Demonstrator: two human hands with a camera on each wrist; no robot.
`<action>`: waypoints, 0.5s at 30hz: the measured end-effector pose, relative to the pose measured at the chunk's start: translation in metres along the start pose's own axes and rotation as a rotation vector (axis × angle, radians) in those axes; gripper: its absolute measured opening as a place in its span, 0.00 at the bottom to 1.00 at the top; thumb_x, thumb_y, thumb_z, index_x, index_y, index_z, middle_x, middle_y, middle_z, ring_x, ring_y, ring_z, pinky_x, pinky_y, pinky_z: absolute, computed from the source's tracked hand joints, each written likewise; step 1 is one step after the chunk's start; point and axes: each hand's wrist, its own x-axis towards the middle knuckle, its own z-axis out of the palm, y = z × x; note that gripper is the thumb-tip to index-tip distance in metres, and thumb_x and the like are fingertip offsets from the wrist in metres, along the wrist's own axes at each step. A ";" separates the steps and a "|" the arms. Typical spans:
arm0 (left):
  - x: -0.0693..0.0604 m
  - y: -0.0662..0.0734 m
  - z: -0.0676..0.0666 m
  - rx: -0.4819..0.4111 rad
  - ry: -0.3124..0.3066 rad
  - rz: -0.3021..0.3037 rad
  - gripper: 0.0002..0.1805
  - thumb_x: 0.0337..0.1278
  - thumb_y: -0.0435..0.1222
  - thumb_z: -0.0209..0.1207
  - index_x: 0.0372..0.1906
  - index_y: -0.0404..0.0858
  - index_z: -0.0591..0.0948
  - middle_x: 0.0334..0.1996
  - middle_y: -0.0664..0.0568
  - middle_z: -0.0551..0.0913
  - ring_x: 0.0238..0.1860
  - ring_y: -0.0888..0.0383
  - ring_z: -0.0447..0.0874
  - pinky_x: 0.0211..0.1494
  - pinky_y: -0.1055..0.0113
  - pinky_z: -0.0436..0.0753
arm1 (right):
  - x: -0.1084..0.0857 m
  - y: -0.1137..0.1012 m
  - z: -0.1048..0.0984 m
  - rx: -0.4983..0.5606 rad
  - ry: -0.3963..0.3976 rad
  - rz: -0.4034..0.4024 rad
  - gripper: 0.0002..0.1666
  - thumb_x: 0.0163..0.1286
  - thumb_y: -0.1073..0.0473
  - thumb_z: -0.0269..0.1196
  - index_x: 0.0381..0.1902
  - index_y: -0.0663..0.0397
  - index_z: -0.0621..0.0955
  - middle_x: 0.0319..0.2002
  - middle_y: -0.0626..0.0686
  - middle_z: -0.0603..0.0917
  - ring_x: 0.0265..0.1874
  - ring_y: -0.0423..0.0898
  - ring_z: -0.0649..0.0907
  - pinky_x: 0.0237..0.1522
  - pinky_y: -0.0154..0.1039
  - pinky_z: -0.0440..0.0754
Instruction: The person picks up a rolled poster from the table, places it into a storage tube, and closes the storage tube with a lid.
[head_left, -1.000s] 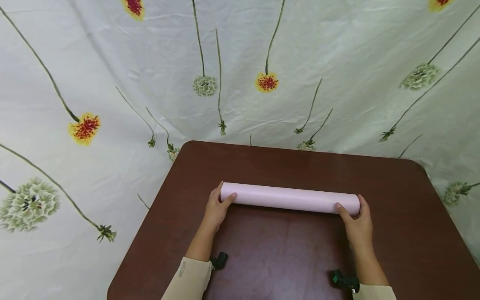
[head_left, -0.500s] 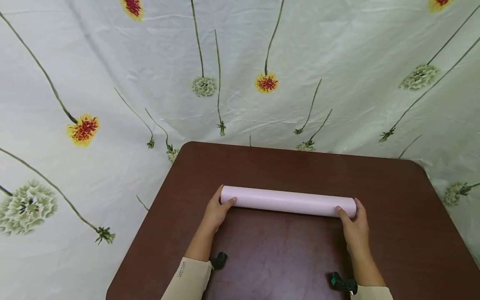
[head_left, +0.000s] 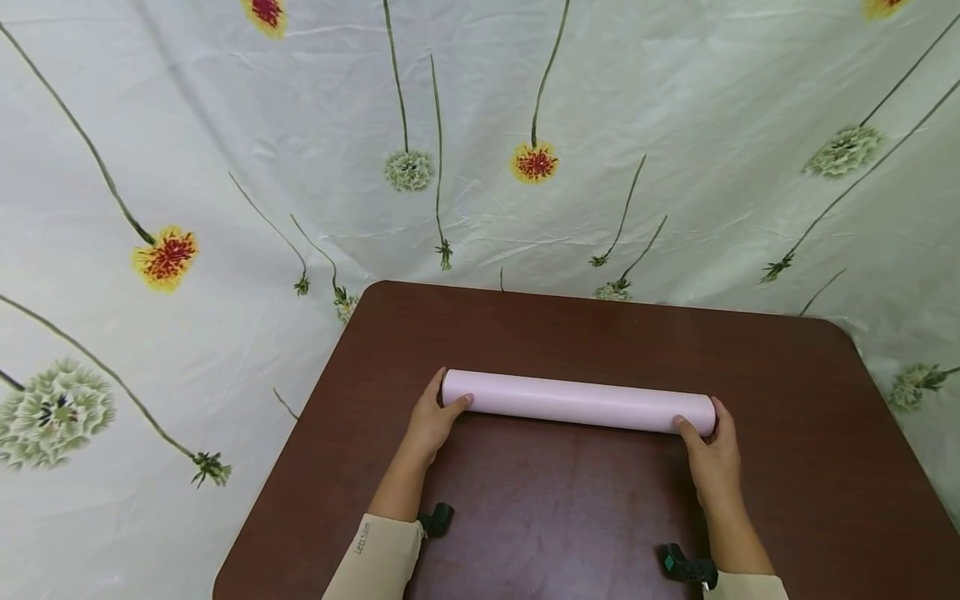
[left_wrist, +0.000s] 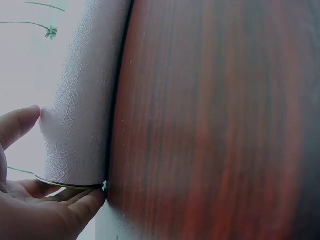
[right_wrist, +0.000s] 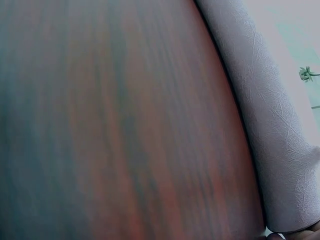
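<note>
A pale pink roll of embossed sheet (head_left: 577, 402), resembling wallpaper, lies crosswise at the middle of the table. My left hand (head_left: 431, 421) holds its left end, thumb on the near side and fingers around the end. At the opposite end my right hand (head_left: 714, 454) grips in the same way. The left wrist view shows the roll's creased texture (left_wrist: 80, 100) close up, with the left fingers (left_wrist: 87, 205) under its end rim. In the right wrist view most of the right hand is out of frame; the roll (right_wrist: 265, 115) runs along the right side.
The dark reddish-brown table (head_left: 555, 517) has rounded far corners. A pale cloth with printed flowers (head_left: 480, 208) hangs behind and to the left of it. Dark wrist-worn devices sit at both wrists, the left one (head_left: 437, 520) and the right one (head_left: 686, 567).
Over the first half second the roll shifts slightly toward me, its right end a bit leftward, with both hands holding on. Since then it has stayed almost still.
</note>
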 end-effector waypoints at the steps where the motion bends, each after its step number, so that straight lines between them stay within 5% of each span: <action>1: 0.000 0.000 0.000 -0.002 0.000 -0.001 0.48 0.63 0.46 0.66 0.82 0.49 0.53 0.80 0.42 0.55 0.80 0.40 0.53 0.79 0.41 0.57 | 0.000 0.000 0.000 -0.002 -0.002 -0.001 0.47 0.76 0.53 0.59 0.83 0.46 0.47 0.81 0.57 0.54 0.77 0.53 0.59 0.75 0.29 0.60; 11: 0.001 0.000 -0.004 -0.063 -0.016 0.011 0.49 0.64 0.46 0.65 0.82 0.46 0.50 0.81 0.42 0.52 0.81 0.42 0.51 0.80 0.46 0.59 | 0.000 -0.001 -0.002 -0.016 0.032 0.013 0.50 0.74 0.48 0.61 0.83 0.43 0.47 0.81 0.54 0.53 0.77 0.53 0.59 0.78 0.45 0.60; 15: 0.001 0.001 -0.009 -0.080 -0.011 0.018 0.48 0.65 0.45 0.65 0.82 0.44 0.51 0.81 0.42 0.52 0.81 0.44 0.53 0.80 0.51 0.60 | 0.000 -0.001 -0.002 -0.015 0.042 0.016 0.52 0.73 0.47 0.62 0.83 0.40 0.45 0.82 0.51 0.52 0.78 0.52 0.59 0.77 0.39 0.61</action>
